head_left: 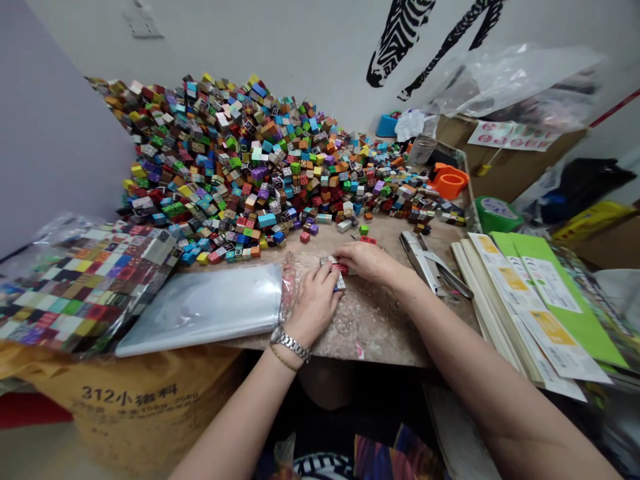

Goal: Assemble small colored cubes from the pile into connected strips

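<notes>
A huge pile of small colourful cubes (240, 153) covers the back of the speckled table (370, 320). My left hand (314, 301), with a metal watch at the wrist, is curled over a few small cubes (340, 281) at the table's middle. My right hand (367, 260) rests just beyond it, fingers bent down onto the same cluster, touching a red cube (341, 268). A stack of clear plastic bags (205, 307) lies directly left of my left hand.
A bagged sheet of packed cubes (75, 280) sits at the left on a tan sack (130, 400). A metal stapler (425, 263) lies to the right, beside stacked printed cards (530, 313). An orange tape holder (449, 180) and cardboard boxes stand behind.
</notes>
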`<state>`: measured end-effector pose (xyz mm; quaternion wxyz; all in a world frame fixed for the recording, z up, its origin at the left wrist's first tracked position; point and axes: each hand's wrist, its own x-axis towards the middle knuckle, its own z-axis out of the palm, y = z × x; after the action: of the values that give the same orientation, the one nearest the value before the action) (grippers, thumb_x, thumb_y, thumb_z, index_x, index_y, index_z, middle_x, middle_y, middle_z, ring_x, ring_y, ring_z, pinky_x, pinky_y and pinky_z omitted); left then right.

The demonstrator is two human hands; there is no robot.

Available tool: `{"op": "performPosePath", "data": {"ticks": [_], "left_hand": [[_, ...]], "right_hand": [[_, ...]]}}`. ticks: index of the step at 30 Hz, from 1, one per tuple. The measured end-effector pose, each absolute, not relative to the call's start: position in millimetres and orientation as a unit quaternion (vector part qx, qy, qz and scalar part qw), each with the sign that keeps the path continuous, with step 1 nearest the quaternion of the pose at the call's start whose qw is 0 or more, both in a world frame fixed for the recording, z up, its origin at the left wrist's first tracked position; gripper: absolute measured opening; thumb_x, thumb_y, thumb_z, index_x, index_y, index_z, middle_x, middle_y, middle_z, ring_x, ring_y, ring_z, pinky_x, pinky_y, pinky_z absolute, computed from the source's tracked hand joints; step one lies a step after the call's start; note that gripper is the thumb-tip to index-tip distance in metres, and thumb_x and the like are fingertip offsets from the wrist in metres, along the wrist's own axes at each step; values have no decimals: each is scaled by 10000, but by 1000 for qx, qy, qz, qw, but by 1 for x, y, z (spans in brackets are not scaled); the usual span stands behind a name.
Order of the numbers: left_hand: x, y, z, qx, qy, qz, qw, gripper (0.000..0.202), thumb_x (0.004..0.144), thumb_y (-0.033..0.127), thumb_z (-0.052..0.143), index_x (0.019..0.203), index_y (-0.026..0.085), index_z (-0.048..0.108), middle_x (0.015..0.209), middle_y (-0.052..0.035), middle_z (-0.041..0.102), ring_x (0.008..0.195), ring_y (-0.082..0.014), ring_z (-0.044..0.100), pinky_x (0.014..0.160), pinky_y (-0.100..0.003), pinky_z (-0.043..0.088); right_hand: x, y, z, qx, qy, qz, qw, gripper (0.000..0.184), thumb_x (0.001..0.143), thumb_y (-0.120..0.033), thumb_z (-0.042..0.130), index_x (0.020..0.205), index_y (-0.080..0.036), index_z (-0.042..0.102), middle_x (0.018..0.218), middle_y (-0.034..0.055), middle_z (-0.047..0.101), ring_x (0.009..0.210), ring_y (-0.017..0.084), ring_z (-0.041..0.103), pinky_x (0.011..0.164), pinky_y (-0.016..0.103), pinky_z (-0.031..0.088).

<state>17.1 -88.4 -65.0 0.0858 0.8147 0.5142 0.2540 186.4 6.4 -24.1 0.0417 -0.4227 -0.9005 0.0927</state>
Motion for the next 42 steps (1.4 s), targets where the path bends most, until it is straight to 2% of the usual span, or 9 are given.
{"op": "performPosePath", "data": {"ticks": [10,16,23,32,38,42], "left_hand": [[18,-88,-65,813,524,243,79,451,895,230,571,1338,191,498,1446,-106,480,1305,-285,438,1088,-470,401],[18,-87,-65,816,525,228,83,424,913,254,549,1330,196,497,1447,-96,476,1299,-286,435,1071,-475,410],[18,-87,-66,817,526,222,84,419,914,263,544,1326,199,499,1463,-91,461,1295,-285,438,1072,-461,414],[19,-88,-65,811,532,229,90,429,907,245,558,1330,208,498,1465,-95,461,1309,-275,439,1096,-457,394],[19,-87,-63,812,532,221,98,438,907,237,559,1338,205,490,1460,-99,464,1317,-271,428,1095,-465,394],[19,-87,-62,813,533,215,93,434,914,247,548,1339,179,494,1461,-98,464,1308,-278,427,1103,-460,389]], "right_hand": [[187,8,-22,-410,-906,98,40,254,934,-175,514,1119,-167,688,1079,77,709,991,191,640,842,253,437],[187,7,-19,-437,-896,77,35,285,975,-233,458,1135,-141,675,1092,108,692,1014,202,632,855,262,428],[188,8,-21,-444,-890,96,43,263,965,-228,488,1131,-151,677,1079,94,700,991,192,639,830,246,432],[184,8,-22,-501,-851,135,85,359,946,-187,517,1290,-119,597,1248,119,651,1146,206,620,993,289,447],[182,19,-32,-489,-851,159,103,284,944,-196,520,1174,-130,672,1179,101,687,1090,202,646,953,282,472],[185,21,-34,-489,-847,181,109,285,921,-151,531,1162,-141,682,1145,89,703,1069,190,653,947,272,476]]}}
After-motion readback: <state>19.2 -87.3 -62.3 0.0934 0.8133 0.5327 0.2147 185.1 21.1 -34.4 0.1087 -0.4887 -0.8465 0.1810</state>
